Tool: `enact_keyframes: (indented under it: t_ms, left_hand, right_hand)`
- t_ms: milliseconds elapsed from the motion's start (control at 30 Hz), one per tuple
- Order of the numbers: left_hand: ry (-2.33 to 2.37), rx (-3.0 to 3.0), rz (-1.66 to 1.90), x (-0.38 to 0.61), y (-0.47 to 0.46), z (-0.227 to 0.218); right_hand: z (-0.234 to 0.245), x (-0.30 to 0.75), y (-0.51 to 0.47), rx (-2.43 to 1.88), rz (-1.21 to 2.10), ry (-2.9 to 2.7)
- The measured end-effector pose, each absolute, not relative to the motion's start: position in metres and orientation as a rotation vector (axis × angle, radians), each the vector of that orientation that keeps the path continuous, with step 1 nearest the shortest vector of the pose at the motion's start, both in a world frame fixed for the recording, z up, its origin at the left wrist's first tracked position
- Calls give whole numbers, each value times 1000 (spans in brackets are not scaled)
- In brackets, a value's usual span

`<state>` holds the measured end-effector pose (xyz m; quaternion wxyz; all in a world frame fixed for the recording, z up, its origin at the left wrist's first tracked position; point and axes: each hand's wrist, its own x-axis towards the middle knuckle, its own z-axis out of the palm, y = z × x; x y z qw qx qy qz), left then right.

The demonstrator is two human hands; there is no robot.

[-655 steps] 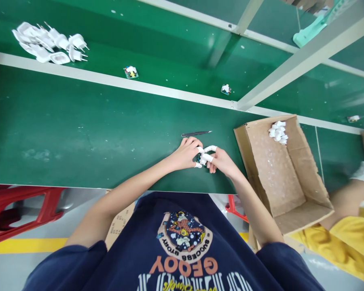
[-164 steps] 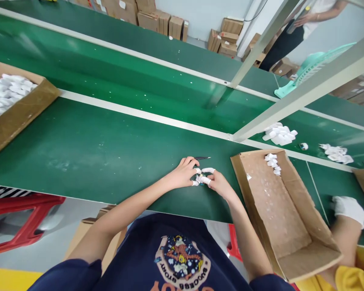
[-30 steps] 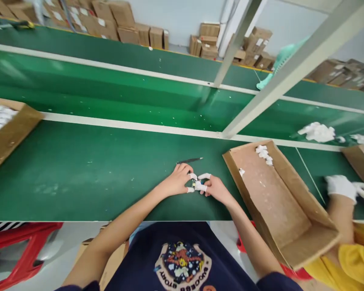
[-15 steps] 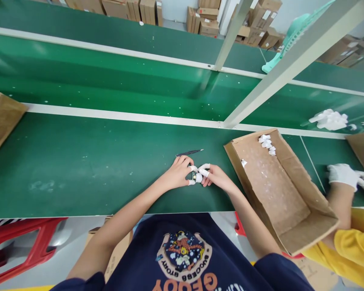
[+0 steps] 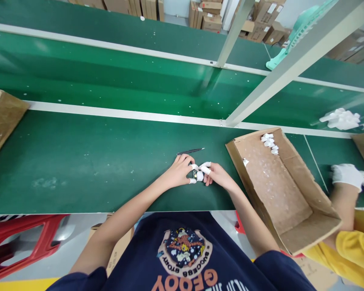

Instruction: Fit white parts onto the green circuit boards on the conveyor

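Note:
My left hand (image 5: pixel 181 170) holds a small circuit board (image 5: pixel 195 174) between thumb and fingers, over the green bench. Against the board sits a rounded white part (image 5: pixel 199 176). White finger cots cover several fingertips of both hands. The fingertips of my right hand (image 5: pixel 216 175) are pinched together at the upper right edge of the white part; what lies between them is too small to make out. Just beyond my left hand, a slim dark tool with a pointed tip (image 5: pixel 190 152), like tweezers, rests on the bench.
To my right stands an open cardboard box (image 5: pixel 279 194) with several white pieces (image 5: pixel 269 141) inside. Another cardboard box (image 5: pixel 7 117) is at the far left. A slanted metal post (image 5: pixel 261 89) rises behind. At right, a co-worker's gloved hand (image 5: pixel 347 176) is close to the box.
The whole view has shifted slightly. Both hands keep the same hold around the circuit board and white part, with only tiny finger movement.

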<state>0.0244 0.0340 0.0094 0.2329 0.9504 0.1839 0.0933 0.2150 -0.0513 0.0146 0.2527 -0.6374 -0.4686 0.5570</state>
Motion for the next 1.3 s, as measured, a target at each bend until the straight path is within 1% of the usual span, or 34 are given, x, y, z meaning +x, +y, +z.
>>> enact_keyframes:
  t_ms: [67,100,167,300,367,433,533,800,1100,1200,1300]
  left_hand:
    - [507,2618,262,25,34,8]
    - [511,2626,264,26,34,7]
    - [530,2651,266,28,33,6]
    - [603,2713,235,34,27,3]
    - [649,2752,208,36,24,3]
    - [672,2786,192,35,22,3]
    - [640,2792,193,31,23,6]
    - [547,2659,252,24,30,8]
    - [566,2636,322,27,29,-2]
    - [580,2617,328,27,29,-2]
    - [593,2591,340,27,28,-1]
  right_hand:
    - [13,219,-52,-1705,1537,-1240]
    - [12,219,-54,-1723,1489,-1230]
    - [11,216,-61,-1785,1277,-1235]
    - [7,200,-82,-1936,649,-1421]
    - [2,190,-90,-1915,492,-1517]
    - [-3,182,-94,-1865,427,-1552]
    - [-7,178,-93,-1827,399,-1563]
    - [-5,186,-88,-1706,469,-1594]
    - [-12,175,-87,-1733,371,-1538]
    - [-9,177,-84,-1753,452,-1512]
    - [-5,182,-77,-1864,540,-1481]
